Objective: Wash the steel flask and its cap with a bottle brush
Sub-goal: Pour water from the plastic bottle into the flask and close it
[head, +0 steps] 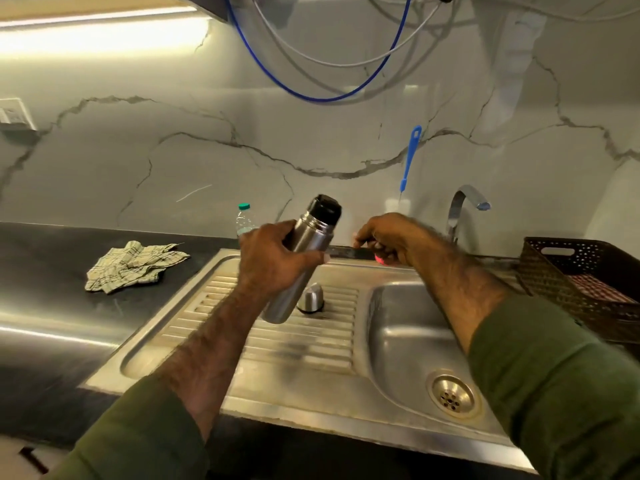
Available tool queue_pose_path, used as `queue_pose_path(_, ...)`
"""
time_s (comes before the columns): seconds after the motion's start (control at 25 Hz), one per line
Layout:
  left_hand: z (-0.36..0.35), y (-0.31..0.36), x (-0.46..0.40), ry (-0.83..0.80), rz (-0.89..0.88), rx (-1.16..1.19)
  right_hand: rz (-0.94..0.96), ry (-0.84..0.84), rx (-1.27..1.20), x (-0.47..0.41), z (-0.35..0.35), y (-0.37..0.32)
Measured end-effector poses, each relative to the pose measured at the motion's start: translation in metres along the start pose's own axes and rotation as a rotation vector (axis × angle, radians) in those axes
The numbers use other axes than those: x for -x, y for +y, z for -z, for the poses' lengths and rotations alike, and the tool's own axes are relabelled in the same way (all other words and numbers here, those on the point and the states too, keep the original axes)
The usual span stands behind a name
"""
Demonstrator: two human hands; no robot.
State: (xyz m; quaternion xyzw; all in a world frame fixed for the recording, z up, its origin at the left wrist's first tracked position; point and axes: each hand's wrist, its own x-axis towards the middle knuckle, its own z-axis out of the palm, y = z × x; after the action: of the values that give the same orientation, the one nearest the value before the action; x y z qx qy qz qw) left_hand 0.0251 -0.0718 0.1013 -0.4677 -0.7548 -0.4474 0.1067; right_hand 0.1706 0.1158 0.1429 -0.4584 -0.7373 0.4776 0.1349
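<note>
**Flask held over the draining board, cap standing below it**

The sink's (pixel 391 344) front rim runs along the bench (pixel 52 323) edge nearest the person; its bowl, with the drain (pixel 452 396) in its floor, lies on the right and the ribbed draining board (pixel 277 337) on the left. The steel cap (pixel 310 297) stands on the ribs, just beside the flask's lower end.

The left hand (pixel 268 261) is wrapped round the middle of the steel flask (pixel 304 251), fingers curled over the body and thumb across the front. The flask is tilted, its black neck up and away to the right, its base low over the draining board.

The right hand (pixel 384 237) is at the sink's back rim, fingers curled down around something small and pinkish-red; what it is cannot be told.

To the left, a crumpled checked cloth (pixel 133 266) lies on the dark bench with bare bench around it. On the right a dark woven basket (pixel 585 282) holds a checked fabric.

Further back, a small plastic bottle (pixel 244 220) with a green lid stands behind the left hand, the tap (pixel 462 206) rises behind the bowl, and a blue-handled brush (pixel 411 154) hangs against the marble wall.
</note>
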Motion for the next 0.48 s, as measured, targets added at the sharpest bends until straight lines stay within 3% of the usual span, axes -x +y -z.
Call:
queue_pose_path(0.12,0.012,-0.021,-0.007,0.044,0.206,0.125,0.109,-0.031,0.043,-0.015,-0.040,0.009)
queue_pose_path(0.28,0.021,-0.057,-0.005,0.109,0.478,0.402,0.389,-0.064,0.429,-0.030,-0.097,0.029)
queue_pose_path(0.48,0.027,-0.077,-0.003,0.088,0.495,0.447,0.492,-0.193,0.733,-0.037,-0.130,0.044)
